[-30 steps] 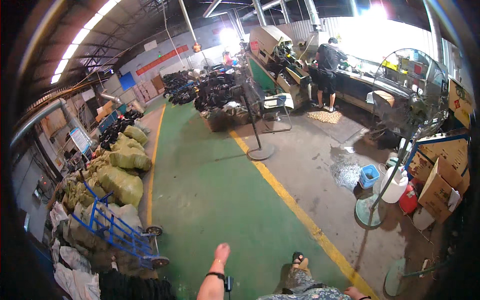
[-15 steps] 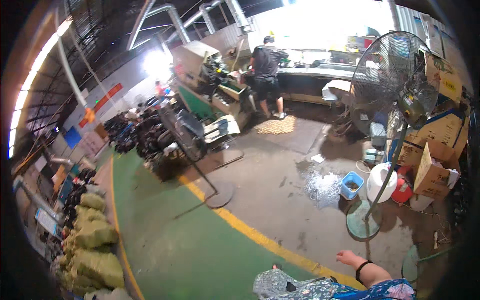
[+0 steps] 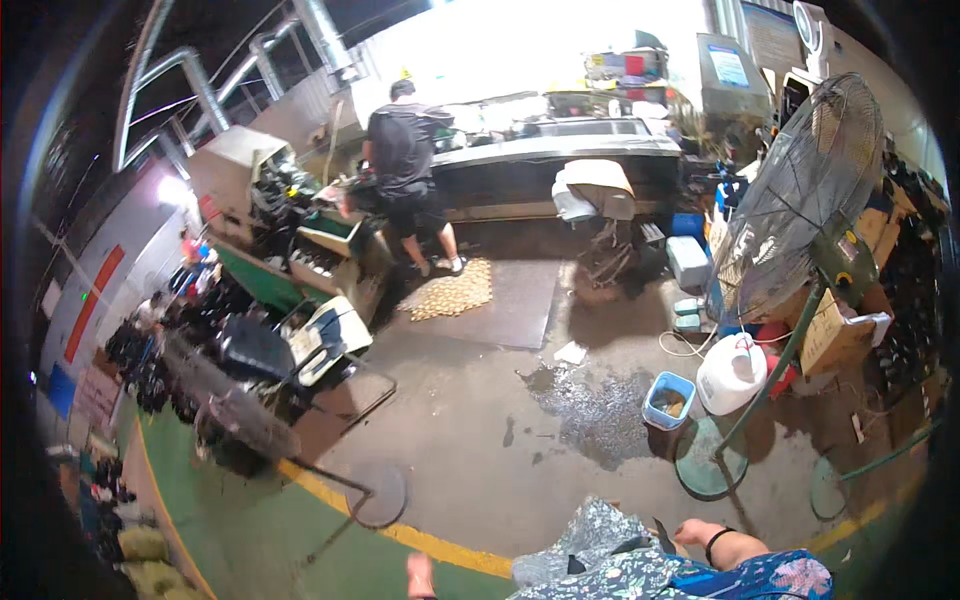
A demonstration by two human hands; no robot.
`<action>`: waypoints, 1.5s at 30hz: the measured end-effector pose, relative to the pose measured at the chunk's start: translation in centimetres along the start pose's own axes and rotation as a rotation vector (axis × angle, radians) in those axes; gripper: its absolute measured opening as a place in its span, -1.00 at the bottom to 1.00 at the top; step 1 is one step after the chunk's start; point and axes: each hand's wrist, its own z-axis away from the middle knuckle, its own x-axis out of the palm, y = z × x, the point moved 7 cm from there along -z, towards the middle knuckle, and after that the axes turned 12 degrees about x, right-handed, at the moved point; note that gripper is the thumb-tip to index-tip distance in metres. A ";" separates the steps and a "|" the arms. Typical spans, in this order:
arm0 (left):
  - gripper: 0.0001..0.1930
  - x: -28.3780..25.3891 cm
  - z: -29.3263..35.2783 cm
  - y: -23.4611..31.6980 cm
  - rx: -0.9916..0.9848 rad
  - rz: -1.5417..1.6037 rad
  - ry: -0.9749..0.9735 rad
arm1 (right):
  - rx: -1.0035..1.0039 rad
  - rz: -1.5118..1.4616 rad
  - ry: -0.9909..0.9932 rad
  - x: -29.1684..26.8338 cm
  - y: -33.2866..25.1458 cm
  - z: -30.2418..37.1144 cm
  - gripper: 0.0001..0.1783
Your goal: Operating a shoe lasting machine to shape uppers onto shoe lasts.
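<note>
My right hand hangs loosely beside the floral-patterned clothing on my body, with a black band round its wrist. Its fingers are slightly bent, and nothing shows in them. A dark pointed shape, too unclear to name, lies close to its fingertips. At the lower edge, left of the clothing, my left hand shows only in part; its fingers are blurred and whatever they may hold is hidden. Neither hand touches anything on the floor.
Ahead right stand a pedestal fan, a blue bucket and a white jug near a wet patch. A second fan is at left. Farther off, a person works by a long bench and a machine.
My view has swung to the right, so the person, machine and bucket sit farther left. My left hand has come into view at the lower edge. My right hand stays beside the clothing.
</note>
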 end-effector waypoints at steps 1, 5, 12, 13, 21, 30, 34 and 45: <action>-0.80 -4.6 -3.4 -4.0 -0.050 0.693 0.366 | -0.022 -0.043 0.062 -2.9 -2.0 -1.5 -0.49; -0.94 -30.0 -19.0 -5.4 -0.110 1.815 0.929 | 0.025 -0.206 0.076 -8.9 -2.9 -7.9 -0.52; -0.57 -37.1 -35.0 7.2 0.374 0.936 0.412 | -0.185 -0.119 0.335 -35.6 -15.3 -19.6 -0.67; -0.53 -35.7 -36.1 10.7 0.393 0.957 -0.048 | -0.125 -0.310 0.401 -38.6 -14.4 -21.1 -0.63; -0.53 -45.1 -57.4 14.7 0.816 0.936 0.287 | -0.216 -0.716 0.469 -64.3 -24.6 -21.3 -0.50; -0.47 -75.3 -79.0 16.2 0.728 0.632 0.365 | 0.254 -1.268 0.176 -63.5 -13.1 -34.8 -0.75; -0.47 -86.7 -89.0 16.9 0.607 0.610 0.375 | 0.181 -1.826 0.389 -74.2 -10.1 -33.3 -0.89; -0.34 -115.2 -104.0 51.8 0.946 0.254 0.647 | -0.050 -2.112 0.897 -109.9 9.3 -36.2 -0.36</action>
